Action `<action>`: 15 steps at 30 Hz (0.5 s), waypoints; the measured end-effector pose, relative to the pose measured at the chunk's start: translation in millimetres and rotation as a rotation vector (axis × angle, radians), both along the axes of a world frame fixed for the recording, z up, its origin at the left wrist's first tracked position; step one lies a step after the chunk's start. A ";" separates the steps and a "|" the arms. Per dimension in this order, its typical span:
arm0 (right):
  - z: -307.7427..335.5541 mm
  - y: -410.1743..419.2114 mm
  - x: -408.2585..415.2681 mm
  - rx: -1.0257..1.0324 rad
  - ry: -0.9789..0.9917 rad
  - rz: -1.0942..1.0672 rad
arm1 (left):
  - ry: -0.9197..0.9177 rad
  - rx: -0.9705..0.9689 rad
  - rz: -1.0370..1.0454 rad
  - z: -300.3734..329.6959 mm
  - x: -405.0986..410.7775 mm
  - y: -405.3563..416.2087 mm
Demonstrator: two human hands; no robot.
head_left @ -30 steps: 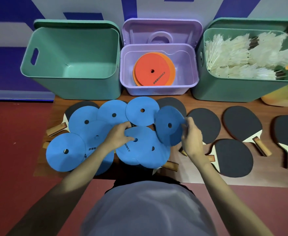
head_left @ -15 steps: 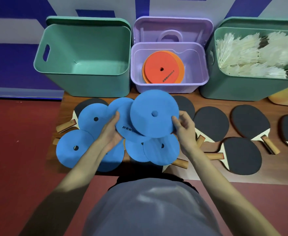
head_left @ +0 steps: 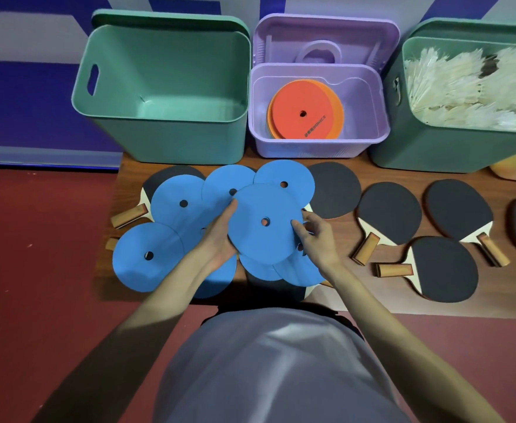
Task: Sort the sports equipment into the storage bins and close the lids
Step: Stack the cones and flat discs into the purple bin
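Note:
Several flat blue discs (head_left: 147,257) with centre holes lie overlapping on the low wooden board (head_left: 336,270). One blue disc (head_left: 263,236) is lifted above the pile. My left hand (head_left: 220,236) grips its left edge, thumb on top. My right hand (head_left: 317,236) touches its right edge with curled fingers. Behind stands a purple bin (head_left: 317,141) holding orange discs (head_left: 305,109), its lid (head_left: 327,38) propped upright. An empty green bin (head_left: 162,129) stands left of it.
A second green bin (head_left: 434,148) at the right holds white shuttlecocks (head_left: 470,87). Several black table-tennis paddles (head_left: 388,212) with wooden handles lie on the board to the right, and more lie under the blue discs. Red floor surrounds the board.
Both hands gathered blue discs from the pile and lifted one. It has since come down lower and closer to me, held flatter over the pile.

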State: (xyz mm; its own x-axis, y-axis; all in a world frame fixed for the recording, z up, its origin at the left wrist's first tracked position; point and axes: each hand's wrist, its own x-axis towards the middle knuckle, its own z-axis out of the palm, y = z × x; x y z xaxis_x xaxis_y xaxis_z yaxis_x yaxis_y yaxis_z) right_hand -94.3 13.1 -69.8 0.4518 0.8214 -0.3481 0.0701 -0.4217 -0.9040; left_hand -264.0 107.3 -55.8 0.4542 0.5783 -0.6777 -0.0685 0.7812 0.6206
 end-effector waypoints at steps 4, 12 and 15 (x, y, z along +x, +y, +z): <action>-28.4 -9.7 11.6 -0.186 -0.269 -0.049 | 0.083 0.017 -0.017 -2.2 -1.5 2.2; -58.8 -33.3 28.7 -0.698 -0.466 -0.006 | 0.102 0.090 -0.084 -5.6 -5.9 4.5; -57.6 -33.4 29.9 -0.682 -0.487 -0.004 | 0.138 0.103 -0.069 -6.2 -5.7 4.7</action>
State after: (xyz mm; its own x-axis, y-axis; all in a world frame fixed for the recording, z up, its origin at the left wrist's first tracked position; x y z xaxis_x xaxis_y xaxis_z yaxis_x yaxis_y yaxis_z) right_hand -64.4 -20.3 -127.4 0.6829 0.4994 -0.5332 0.3842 -0.8663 -0.3193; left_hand -269.7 112.0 -61.9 0.4022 0.6189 -0.6747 0.0740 0.7126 0.6977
